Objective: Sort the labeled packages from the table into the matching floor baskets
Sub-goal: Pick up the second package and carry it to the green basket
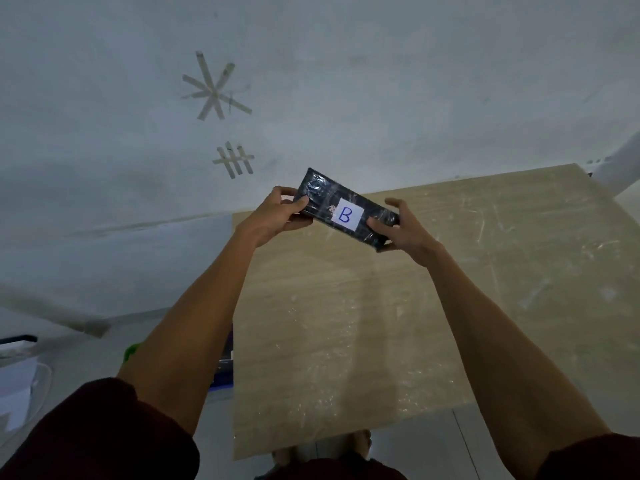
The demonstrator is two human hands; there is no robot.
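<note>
- The left hand (277,216) grips the far-left end of a dark package (343,211), thumb on the top face and fingers curled round the end and underside.
- The right hand (403,230) takes the near-right end of the same package: its thumb lies on the top face just beside the label, while the other fingers are spread loosely past the end, some of them not clearly touching it.
- The package lies between the two hands, held in the air above the far-left part of the table (415,306); whether it touches the wood cannot be told.
- It is long and flat, wrapped in shiny clear film, and sits at a slant, its left end farther away than its right.
- A white label (347,215) with a blue letter B is stuck to the top face, nearer the right hand than the left.
- The table is pale wood with scuffs and streaks of glare.
- On the grey floor beyond it are two tape marks (221,116), one a star shape and, closer to the hands, one a grid shape.
- Both forearms are bare, with dark red sleeves (104,427) at the bottom corners.
- By the table's left edge, behind the left forearm, something blue and green shows; what it is cannot be made out.
</note>
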